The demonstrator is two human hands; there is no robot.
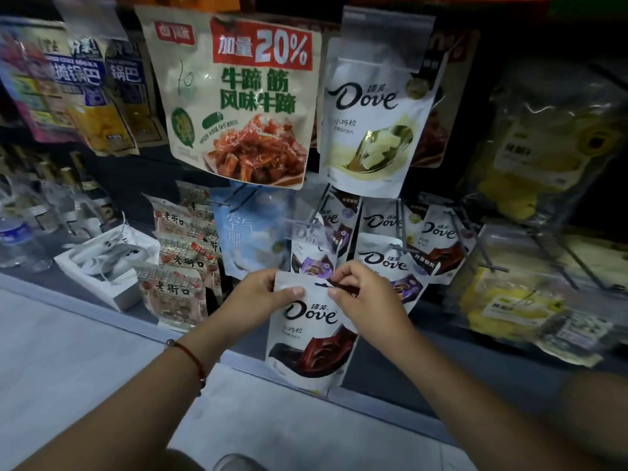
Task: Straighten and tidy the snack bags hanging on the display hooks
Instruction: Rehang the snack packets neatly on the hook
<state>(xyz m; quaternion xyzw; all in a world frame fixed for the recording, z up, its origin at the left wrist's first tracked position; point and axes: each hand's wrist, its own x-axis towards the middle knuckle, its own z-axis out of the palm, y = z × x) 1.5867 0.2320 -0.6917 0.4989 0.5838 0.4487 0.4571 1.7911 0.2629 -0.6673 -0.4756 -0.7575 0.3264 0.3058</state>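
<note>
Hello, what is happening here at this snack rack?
A person is tidying a hanging snack display. Both hands hold one white Dove chocolate bag by its top edge: the left hand pinches the left corner, the right hand the right side near the hang hole. The bag is low, in front of other Dove bags on the hooks. Whether it is on a hook cannot be told.

Dim shop, pale tiled floor [68, 351] (glossy), dark shelving [475, 328]
</note>
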